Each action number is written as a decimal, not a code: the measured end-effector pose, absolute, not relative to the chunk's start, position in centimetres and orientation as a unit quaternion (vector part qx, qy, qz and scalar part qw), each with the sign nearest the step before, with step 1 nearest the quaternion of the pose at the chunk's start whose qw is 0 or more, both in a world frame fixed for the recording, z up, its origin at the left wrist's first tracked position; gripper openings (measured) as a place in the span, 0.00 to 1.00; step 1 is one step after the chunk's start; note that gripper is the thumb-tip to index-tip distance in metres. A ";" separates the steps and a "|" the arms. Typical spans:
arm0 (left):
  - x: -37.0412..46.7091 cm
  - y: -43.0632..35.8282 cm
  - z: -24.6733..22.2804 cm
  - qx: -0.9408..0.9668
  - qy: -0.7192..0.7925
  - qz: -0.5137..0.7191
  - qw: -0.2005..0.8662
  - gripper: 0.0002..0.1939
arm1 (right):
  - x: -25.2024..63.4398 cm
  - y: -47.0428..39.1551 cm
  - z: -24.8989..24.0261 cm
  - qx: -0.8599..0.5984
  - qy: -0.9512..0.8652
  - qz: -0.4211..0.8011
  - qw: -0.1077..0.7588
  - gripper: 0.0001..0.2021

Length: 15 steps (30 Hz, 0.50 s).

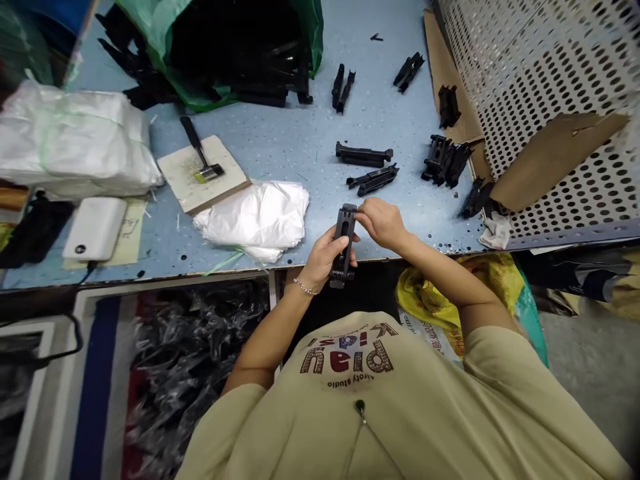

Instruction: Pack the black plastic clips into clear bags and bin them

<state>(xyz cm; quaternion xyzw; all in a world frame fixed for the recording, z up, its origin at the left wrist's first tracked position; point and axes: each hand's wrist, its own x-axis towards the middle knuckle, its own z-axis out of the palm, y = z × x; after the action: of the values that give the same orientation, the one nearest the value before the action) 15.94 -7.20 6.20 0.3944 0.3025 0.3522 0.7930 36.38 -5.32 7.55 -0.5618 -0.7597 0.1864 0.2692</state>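
Note:
My left hand is wrapped round a long black plastic part, its thumb lying across the front. The part stands lengthwise near the table's front edge and has slots along its face. At its upper right side, the fingers of my right hand are pinched together against the edge. Whatever lies between those fingertips is too small or hidden to make out. Just beyond my hands lie more black plastic parts, and a separate pair of narrow black pieces sits closer.
A green bag of black parts stands at the back left. A hammer rests on a board, beside folded white plastic bags. Several black parts lie by the perforated panel. A white power bank is far left.

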 end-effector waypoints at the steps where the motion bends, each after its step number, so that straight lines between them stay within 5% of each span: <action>1: 15.9 -7.1 6.1 0.389 0.314 0.373 0.782 0.23 | 35.9 -5.6 7.5 -0.578 -0.737 0.220 0.273 0.35; 9: 15.3 -5.7 5.9 0.370 0.363 0.438 0.735 0.19 | 32.4 -10.6 7.2 -0.477 -0.796 0.278 0.247 0.33; 15: 16.4 -7.7 6.4 0.499 0.372 0.534 0.573 0.26 | 31.1 -11.9 5.8 -0.541 -0.590 0.531 0.277 0.29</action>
<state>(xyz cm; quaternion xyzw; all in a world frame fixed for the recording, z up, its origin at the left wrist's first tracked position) 16.40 -7.71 6.42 0.4986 0.3720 0.5336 0.5729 31.12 -11.92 5.78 -0.5411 -0.5902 0.5313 0.2766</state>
